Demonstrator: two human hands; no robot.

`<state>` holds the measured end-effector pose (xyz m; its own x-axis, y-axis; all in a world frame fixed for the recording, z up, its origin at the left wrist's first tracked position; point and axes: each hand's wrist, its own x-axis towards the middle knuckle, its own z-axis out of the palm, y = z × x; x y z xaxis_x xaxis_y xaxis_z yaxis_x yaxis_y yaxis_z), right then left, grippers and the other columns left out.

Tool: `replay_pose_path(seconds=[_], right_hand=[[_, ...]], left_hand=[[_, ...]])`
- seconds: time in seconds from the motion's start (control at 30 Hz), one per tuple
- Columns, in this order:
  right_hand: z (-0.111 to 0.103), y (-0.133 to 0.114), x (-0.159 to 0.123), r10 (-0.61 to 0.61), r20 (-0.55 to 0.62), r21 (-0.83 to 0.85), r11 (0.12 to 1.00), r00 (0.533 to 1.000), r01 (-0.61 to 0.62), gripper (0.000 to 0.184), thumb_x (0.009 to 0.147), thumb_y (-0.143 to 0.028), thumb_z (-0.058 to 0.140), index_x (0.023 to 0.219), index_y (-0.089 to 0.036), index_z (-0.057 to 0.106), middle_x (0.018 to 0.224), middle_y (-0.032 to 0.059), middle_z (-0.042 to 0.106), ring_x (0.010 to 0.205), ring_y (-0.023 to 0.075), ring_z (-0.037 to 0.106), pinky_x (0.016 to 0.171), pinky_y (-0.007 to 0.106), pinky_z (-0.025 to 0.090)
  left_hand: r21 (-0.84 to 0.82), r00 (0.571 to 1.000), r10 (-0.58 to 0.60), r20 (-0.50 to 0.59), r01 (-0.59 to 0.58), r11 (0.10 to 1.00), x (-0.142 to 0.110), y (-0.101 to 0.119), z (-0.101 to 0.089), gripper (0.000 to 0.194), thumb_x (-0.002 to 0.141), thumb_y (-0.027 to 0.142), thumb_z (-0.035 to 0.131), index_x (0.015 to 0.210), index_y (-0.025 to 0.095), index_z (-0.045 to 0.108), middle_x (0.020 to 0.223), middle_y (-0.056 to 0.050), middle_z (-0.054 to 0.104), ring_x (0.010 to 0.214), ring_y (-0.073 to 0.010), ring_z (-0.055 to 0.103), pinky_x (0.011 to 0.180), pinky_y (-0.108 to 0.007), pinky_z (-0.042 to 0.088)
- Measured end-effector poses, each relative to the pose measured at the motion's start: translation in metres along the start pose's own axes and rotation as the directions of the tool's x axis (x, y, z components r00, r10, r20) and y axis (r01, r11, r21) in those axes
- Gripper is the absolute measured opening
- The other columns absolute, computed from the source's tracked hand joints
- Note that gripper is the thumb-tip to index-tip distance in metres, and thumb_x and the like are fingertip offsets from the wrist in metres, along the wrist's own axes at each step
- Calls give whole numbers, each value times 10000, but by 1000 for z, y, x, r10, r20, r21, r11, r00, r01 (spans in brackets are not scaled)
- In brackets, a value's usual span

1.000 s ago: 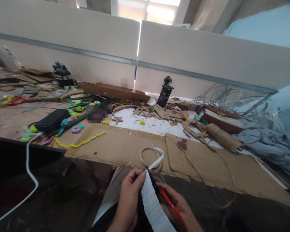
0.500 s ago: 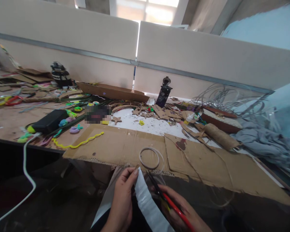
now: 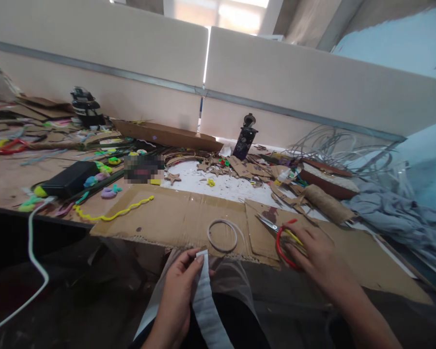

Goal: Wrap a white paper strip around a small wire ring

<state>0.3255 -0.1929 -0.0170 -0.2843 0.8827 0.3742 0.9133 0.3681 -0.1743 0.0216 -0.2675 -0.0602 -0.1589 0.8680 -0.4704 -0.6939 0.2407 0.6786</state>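
Observation:
My left hand [image 3: 179, 286] pinches the top end of a white strip [image 3: 206, 300] that hangs down over my lap. My right hand [image 3: 318, 249] rests on the red-handled scissors [image 3: 281, 235], which lie on the flat cardboard sheet [image 3: 174, 218] at the table's front edge; its fingers are curled over the handles. A thin white ring [image 3: 222, 236] lies on the cardboard between the two hands, touched by neither.
A yellow wavy strip [image 3: 112, 213], a black box [image 3: 70, 178] and coloured bits lie at the left. A dark bottle [image 3: 244, 138], cardboard scraps and stars, a twine roll [image 3: 329, 203], grey cloth [image 3: 396, 213] and cables sit behind and right. A white cable [image 3: 32, 247] hangs off the front edge.
My right hand has carried the scissors up and to the right, onto the cardboard. The cut white ring has dropped onto the cardboard. My left hand keeps the strip.

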Motion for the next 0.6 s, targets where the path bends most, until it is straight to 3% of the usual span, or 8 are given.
replay_pose_path(seconds=[0.07, 0.17, 0.27, 0.37, 0.6], right_hand=[[0, -5, 3, -40, -11, -25, 999, 999, 40, 351, 941, -359, 473, 1197, -209, 661, 1115, 147, 684, 1008, 328, 654, 858, 484, 523], [0, -33, 2, -134, -27, 55, 989, 991, 135, 268, 956, -306, 508, 1146, -229, 680, 1153, 129, 675, 1068, 309, 626, 907, 470, 505], [8, -72, 0, -322, 34, 210, 928, 946, 308, 221, 960, -218, 526, 1112, -244, 685, 1117, 103, 687, 1032, 259, 632, 874, 395, 519], [23, -100, 2, -430, 43, 208, 887, 902, 413, 228, 936, -143, 535, 1089, -233, 677, 1084, 93, 696, 961, 237, 632, 815, 363, 515], [40, -114, 11, -482, 10, 20, 876, 876, 482, 182, 947, -162, 524, 823, -190, 654, 822, 71, 666, 747, 221, 569, 680, 341, 449]], left_hand=[[26, 1000, -3, -7, 3, 1000, 1, 0, -1, 410, 582, 339, 895, 902, 162, 712, 708, -9, 733, 574, -157, 676, 520, -225, 496], [26, 1000, -2, -12, 2, 1000, 1, 2, 0, 413, 557, 333, 908, 880, 154, 722, 691, -5, 726, 562, -152, 667, 505, -219, 490], [11, 1000, 15, -17, -15, 1000, -1, 6, 4, 422, 530, 327, 919, 866, 156, 730, 685, -1, 726, 544, -138, 649, 505, -215, 487], [28, 998, 64, -13, -63, 998, -3, 11, 6, 416, 538, 337, 916, 871, 158, 743, 705, -16, 742, 548, -127, 640, 513, -202, 475], [94, 992, 126, -27, -123, 988, -3, 17, 5, 415, 542, 356, 903, 867, 154, 742, 749, -40, 753, 546, -130, 628, 523, -220, 473]])
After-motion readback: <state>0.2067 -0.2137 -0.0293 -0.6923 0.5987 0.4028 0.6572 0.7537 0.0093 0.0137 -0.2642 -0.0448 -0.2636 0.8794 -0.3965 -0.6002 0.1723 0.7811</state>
